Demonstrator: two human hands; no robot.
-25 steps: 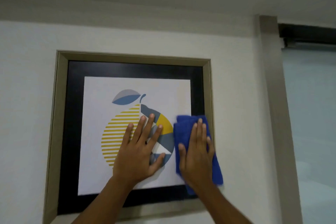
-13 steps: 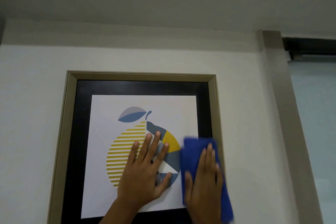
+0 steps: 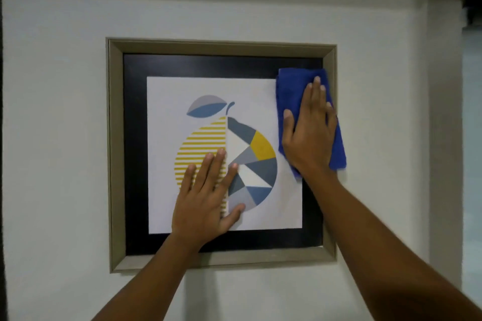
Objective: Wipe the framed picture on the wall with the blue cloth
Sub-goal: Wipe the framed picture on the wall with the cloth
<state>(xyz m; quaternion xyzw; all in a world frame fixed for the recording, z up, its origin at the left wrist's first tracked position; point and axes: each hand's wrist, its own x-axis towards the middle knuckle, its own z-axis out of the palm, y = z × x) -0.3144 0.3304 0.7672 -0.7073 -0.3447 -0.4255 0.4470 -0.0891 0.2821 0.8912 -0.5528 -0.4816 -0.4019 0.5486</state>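
The framed picture [image 3: 116,154] hangs on a white wall: a beige frame, a black mat, and a white print of a yellow, grey and blue fruit. My left hand [image 3: 208,198] lies flat on the lower middle of the glass, fingers spread, holding nothing. My right hand [image 3: 310,133] presses the folded blue cloth [image 3: 289,86] flat against the picture's upper right part. The cloth covers the mat and the right frame edge there, and its lower corner hangs past my wrist.
A beige vertical post [image 3: 444,112] runs down the wall to the right of the picture. Beyond it are a dark rail [image 3: 472,5] and a pale blue panel [image 3: 472,138]. A dark edge shows at the far left.
My right hand has slid the blue cloth up from the lower right to the upper right of the picture. The left hand stays flat on the glass. My view has tilted down.
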